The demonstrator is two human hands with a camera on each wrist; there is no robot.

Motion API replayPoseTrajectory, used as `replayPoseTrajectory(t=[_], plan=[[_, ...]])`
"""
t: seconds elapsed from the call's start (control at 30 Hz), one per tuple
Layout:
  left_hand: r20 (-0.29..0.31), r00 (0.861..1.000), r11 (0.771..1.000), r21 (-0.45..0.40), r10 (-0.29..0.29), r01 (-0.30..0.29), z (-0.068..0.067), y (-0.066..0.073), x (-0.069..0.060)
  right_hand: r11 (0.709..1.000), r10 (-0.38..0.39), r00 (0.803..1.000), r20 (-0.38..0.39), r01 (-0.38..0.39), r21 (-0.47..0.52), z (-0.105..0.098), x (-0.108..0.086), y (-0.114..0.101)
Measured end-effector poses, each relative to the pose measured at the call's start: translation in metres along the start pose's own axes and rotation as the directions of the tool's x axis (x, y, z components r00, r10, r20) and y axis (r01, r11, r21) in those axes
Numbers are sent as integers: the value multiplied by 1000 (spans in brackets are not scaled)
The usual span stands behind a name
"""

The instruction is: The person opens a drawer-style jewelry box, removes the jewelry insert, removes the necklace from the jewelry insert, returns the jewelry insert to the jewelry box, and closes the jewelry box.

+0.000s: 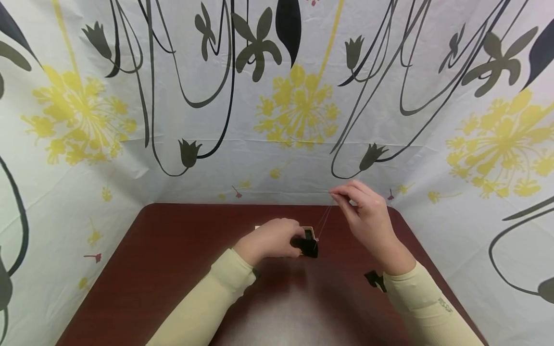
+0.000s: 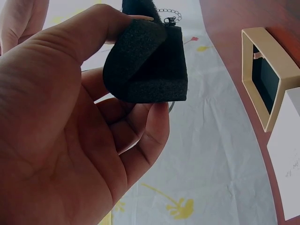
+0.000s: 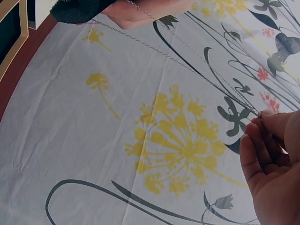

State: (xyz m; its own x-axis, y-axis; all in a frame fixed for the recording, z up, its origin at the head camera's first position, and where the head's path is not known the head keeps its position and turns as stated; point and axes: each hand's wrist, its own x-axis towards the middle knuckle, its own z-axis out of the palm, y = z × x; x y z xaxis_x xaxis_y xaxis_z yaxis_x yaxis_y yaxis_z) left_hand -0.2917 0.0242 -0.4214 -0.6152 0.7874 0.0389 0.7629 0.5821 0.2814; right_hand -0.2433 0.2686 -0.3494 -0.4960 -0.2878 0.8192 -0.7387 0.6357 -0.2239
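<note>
My left hand (image 1: 274, 238) grips a black foam insert (image 2: 159, 70) between thumb and fingers, low over the tabletop. A fine necklace chain (image 3: 140, 41) runs in two strands from the insert up to my right hand (image 1: 365, 214). There the thumb and forefinger pinch its end, drawn out fairly straight. In the left wrist view a short length of wider links with a clasp (image 2: 169, 21) shows at the insert's far edge. An open box (image 2: 247, 61) with a cream rim and dark inside stands beside the left hand, partly hidden by it in the head view.
A white card or lid (image 2: 288, 154) with small writing lies against the box. The dark reddish table (image 1: 186, 269) ends a little beyond the hands, where a white flower-printed cloth (image 1: 233, 163) hangs at the back and both sides.
</note>
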Motion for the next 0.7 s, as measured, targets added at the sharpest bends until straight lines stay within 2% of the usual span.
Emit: replayPoseTrajectory(t=[0.2,0.4,0.7], plan=[[-6,1000,1000,18,3,-3,0,0,0,1000,-11,999,-33,11,13,0,1,-1],[3,1000,1000,14,-2,2,1,-1,1,1000,-3,1000,-10,3,-16,-2,0,-1],[13,1000,1000,13,-14,14,1,0,0,1000,4,1000,-27,-4,-8,-3,0,-2]])
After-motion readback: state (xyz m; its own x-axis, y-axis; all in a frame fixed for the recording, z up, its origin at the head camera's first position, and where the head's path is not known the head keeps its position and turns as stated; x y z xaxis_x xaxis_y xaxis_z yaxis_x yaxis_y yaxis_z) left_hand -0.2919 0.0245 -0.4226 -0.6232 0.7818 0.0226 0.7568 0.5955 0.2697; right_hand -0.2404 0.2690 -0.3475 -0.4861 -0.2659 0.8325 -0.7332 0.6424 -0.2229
